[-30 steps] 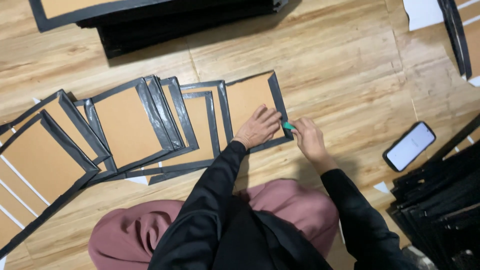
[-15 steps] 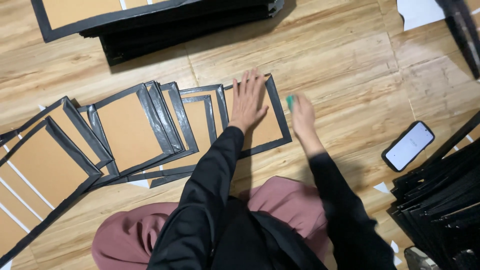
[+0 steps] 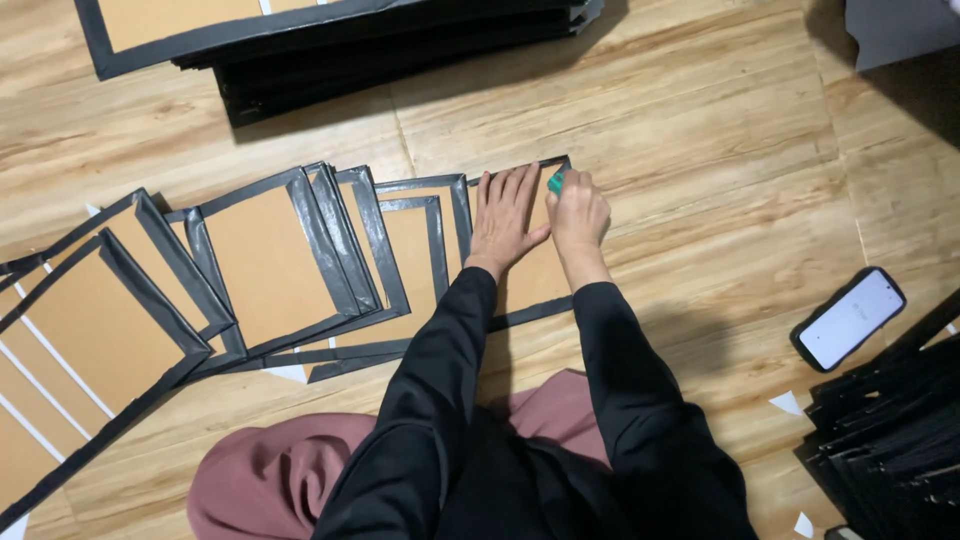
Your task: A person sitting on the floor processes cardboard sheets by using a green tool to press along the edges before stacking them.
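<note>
The person sits on the pale wooden plank floor (image 3: 700,130) with a row of brown cardboard panels edged in black tape fanned out in front of them. The left hand (image 3: 505,210) lies flat, fingers straight and together, pressing down on the rightmost brown cardboard panel with a black taped border (image 3: 530,280), which rests on the floor at the right end of the overlapping row of similar black-edged panels (image 3: 270,260). The right hand (image 3: 578,212) is just beside the left, touching it at the thumb side, and its grip is curled tight around a small teal tool (image 3: 555,181) whose tip shows above the knuckles, close to the panel's top right corner; what kind of tool it is cannot be made out. Beyond the panel, farther from the person, sits a tall stack of black-bordered boards (image 3: 400,50). To the right of the panel, well apart from it, a black smartphone with a lit white screen (image 3: 850,318) lies on the floor, and near it stands another pile of black-edged sheets (image 3: 890,430).
</note>
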